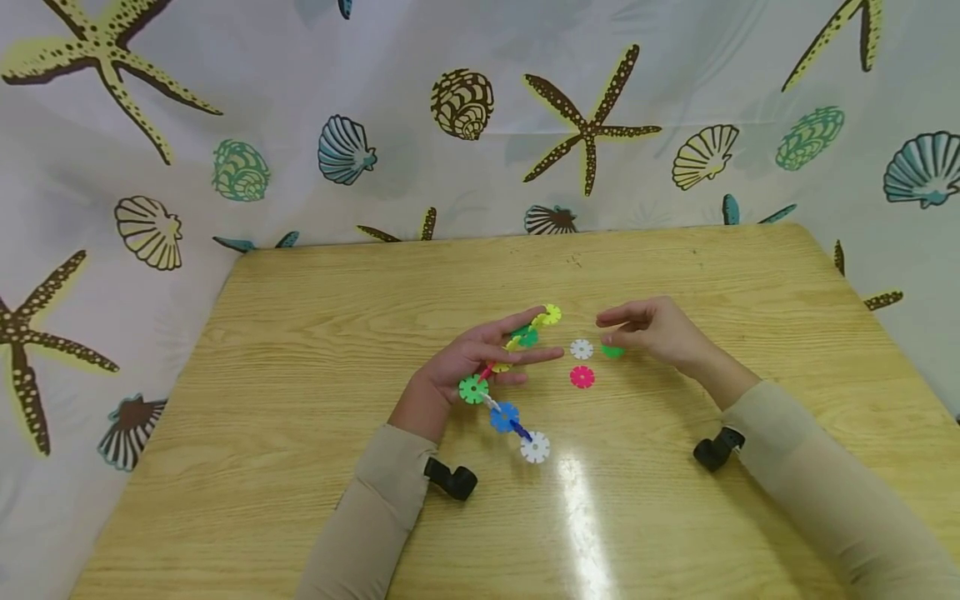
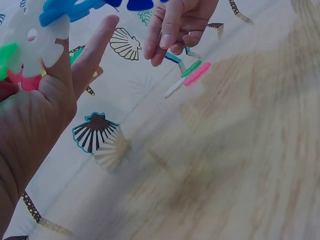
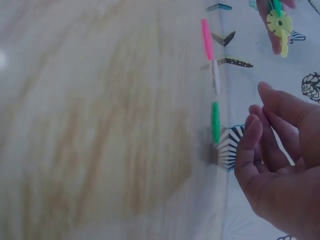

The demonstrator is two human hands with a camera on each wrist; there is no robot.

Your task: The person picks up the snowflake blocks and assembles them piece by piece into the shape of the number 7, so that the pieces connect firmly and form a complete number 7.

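My left hand (image 1: 480, 354) holds a chain of interlocked notched plastic discs (image 1: 505, 417), in yellow, green, red, white and blue. The chain slants through the fingers, partly hidden by them, and its white end disc (image 1: 535, 447) hangs toward me. In the left wrist view, white and blue discs (image 2: 72, 12) stand close above the palm. My right hand (image 1: 656, 333) hovers with bent fingers and nothing between them. Just below its fingertips lies a loose green disc (image 1: 612, 351), partly covered in the head view. Beside it are a white disc (image 1: 581, 349) and a pink disc (image 1: 582, 377).
A wooden table (image 1: 322, 333) carries the loose discs near its middle. Behind it and at its sides hangs a pale cloth (image 1: 405, 50) printed with shells and starfish. Each wrist wears a small black camera (image 1: 453, 481).
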